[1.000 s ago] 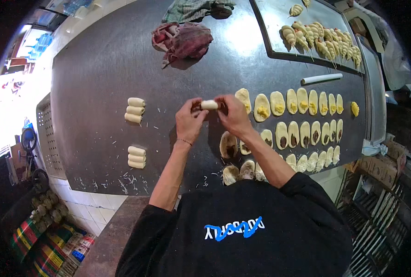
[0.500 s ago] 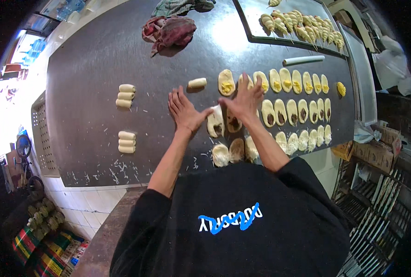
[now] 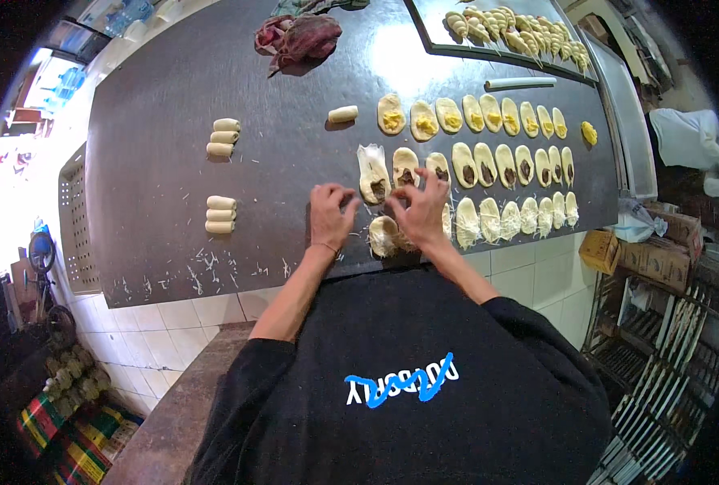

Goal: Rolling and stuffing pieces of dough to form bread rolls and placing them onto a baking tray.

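Observation:
My left hand [image 3: 332, 212] is loosely curled with its fingertips apart and empty, just left of a stretched dough piece [image 3: 374, 168] with dark filling at its near end. My right hand [image 3: 417, 213] is at that piece’s lower right, thumb and fingers apart, over neighbouring pieces. Around them lie rows of flattened dough ovals with yellow filling [image 3: 448, 115], dark filling [image 3: 485, 165] and white shreds [image 3: 510, 220]. A single rolled dough piece [image 3: 343, 114] lies above my hands, and two stacks of rolls [image 3: 221, 214] lie to the left.
The dark worktable [image 3: 157, 178] carries a tray of shaped dough [image 3: 525, 36], a white rod [image 3: 520, 83], crumpled cloths [image 3: 298, 39] and a yellow filling lump [image 3: 589, 133]. A perforated panel [image 3: 80, 226] borders the left. Cardboard boxes [image 3: 653, 264] and racks [image 3: 649, 364] stand at the right.
The rolled piece formerly in my hands now lies on the table. Both hands have moved down to the dark-filled row, where one oval has been stretched longer. The view has also shifted.

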A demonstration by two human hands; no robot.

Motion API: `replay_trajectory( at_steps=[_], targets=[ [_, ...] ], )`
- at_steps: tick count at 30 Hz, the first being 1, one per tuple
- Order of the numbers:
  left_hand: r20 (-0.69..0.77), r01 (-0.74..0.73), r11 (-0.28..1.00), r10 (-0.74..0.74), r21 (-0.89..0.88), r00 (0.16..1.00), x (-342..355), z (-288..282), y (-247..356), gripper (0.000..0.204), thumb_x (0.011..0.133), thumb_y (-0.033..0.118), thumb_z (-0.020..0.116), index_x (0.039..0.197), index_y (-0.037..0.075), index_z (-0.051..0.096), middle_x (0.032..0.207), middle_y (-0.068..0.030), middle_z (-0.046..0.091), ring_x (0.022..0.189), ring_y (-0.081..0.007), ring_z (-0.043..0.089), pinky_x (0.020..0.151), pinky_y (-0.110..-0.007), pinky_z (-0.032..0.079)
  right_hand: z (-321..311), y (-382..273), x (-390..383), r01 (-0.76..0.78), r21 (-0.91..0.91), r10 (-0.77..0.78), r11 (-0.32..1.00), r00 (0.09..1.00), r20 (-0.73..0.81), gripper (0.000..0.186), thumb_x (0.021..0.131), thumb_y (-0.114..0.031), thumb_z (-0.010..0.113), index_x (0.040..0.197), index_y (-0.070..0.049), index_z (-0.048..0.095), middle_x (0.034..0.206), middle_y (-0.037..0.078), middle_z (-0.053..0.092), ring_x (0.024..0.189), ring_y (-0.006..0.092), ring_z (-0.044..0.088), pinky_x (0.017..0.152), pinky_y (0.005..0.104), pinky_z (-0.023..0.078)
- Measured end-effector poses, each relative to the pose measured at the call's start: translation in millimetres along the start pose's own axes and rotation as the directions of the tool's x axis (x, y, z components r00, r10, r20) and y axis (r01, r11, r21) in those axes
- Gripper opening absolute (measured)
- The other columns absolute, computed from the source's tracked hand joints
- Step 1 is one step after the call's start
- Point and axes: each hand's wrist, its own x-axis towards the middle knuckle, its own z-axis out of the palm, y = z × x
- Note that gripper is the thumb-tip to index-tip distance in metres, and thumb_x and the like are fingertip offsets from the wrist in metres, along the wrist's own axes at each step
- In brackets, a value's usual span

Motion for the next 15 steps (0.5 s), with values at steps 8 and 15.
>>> replay_trajectory(
  at_steps=[8,15],
  targets=[
    [0.002,-0.136,0.991,0.136,-0.008,0.991,-8,28,-2,0.013,0.079,0.010,0.071,0.092,0.010,0.072,0.091,-0.0073,0.063,0.092,-0.0285,0.059,0.099,-0.049,0.039,31,4,-20,-0.036,0.059,0.041,0.998,0.995,-0.088,0.015,0.075,-0.016,0.075,0.083,-0.005,0.070,0.127,0.019,0.043,0.118,0.0396,0.038,0.099,0.0501,0.031],
    [0.057,-0.260,0.965,0.258,0.023,0.964,-3,23,-6,0.016,0.080,0.011,0.069,0.096,0.011,0.070,0.095,-0.0053,0.062,0.097,-0.0265,0.057,0.104,-0.052,0.035,33,7,-20,-0.032,0.070,0.036,0.997,0.998,-0.055,0.016,0.076,-0.013,0.073,0.089,-0.005,0.069,0.126,0.019,0.043,0.116,0.0384,0.039,0.097,0.0496,0.033]
  ],
)
